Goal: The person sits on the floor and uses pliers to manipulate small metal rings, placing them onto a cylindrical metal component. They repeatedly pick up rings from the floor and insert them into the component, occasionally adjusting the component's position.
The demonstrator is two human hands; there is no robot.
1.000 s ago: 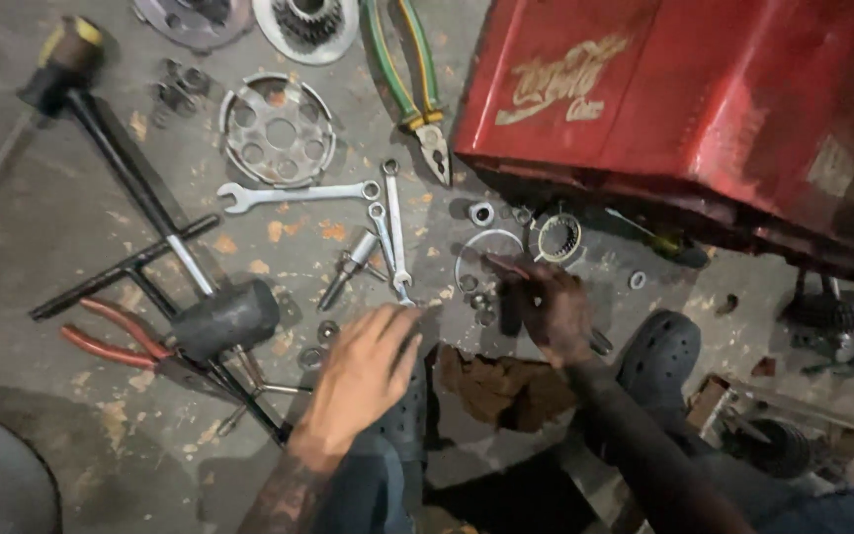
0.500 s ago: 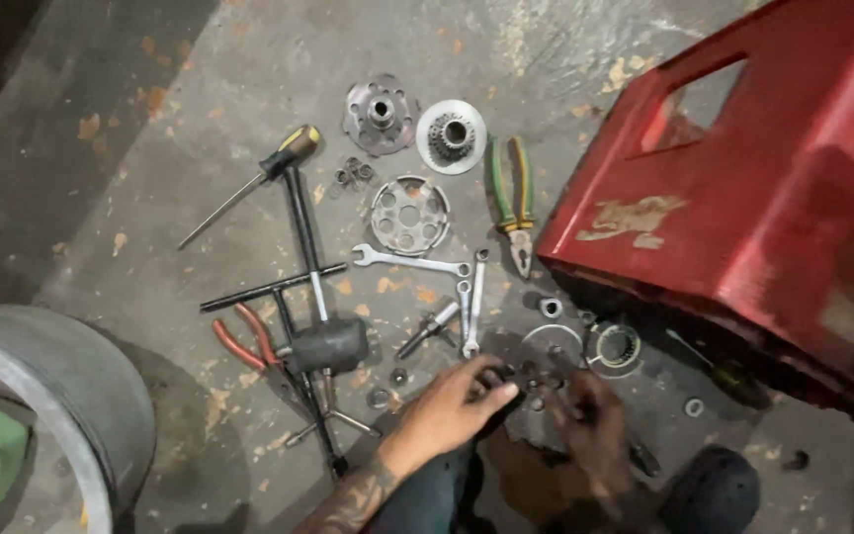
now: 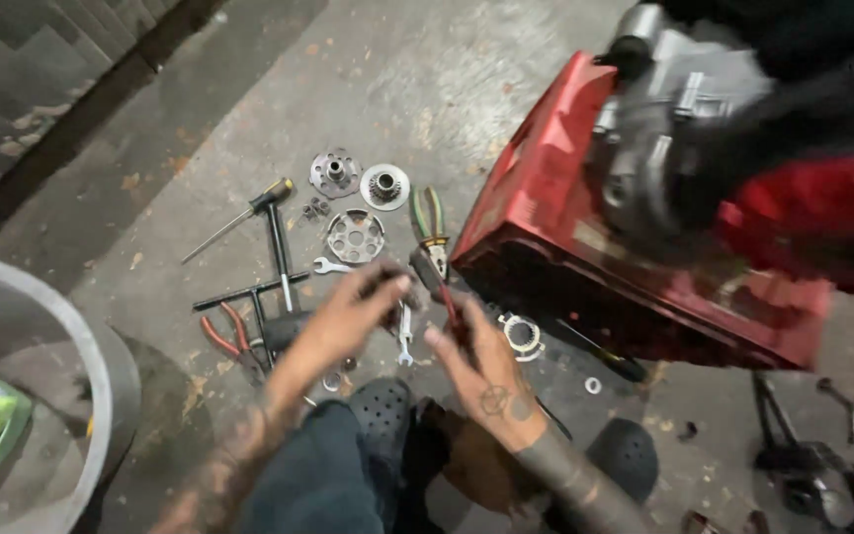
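Both hands are raised just above a concrete floor (image 3: 506,89) strewn with metal parts. A small dark part (image 3: 387,287) is pinched at the fingertips of the left hand (image 3: 348,321), though blur keeps its shape from being told. A thin tool with a reddish shaft (image 3: 450,309) is gripped in the right hand (image 3: 486,371), which is closed around it with the tip aimed toward the dark part. The two hands are near each other but apart. The small part is judged to be light, stiff metal, possibly greasy and slippery, so it is best held by its outer edges between fingertip and thumb.

Under and just beyond the hands, a combination wrench (image 3: 405,336) and a ring-shaped part (image 3: 521,331) are seen lying on the floor. To the left, red-handled pliers (image 3: 221,336) and a black bar tool (image 3: 279,257) are laid out. Farther off, a perforated round plate (image 3: 355,235), two hub-like discs (image 3: 384,185), a screwdriver (image 3: 239,218) and green-handled pliers (image 3: 430,222) are set apart. A red metal casing (image 3: 546,198) is seen at right, a grey tub (image 3: 71,336) at the left edge.
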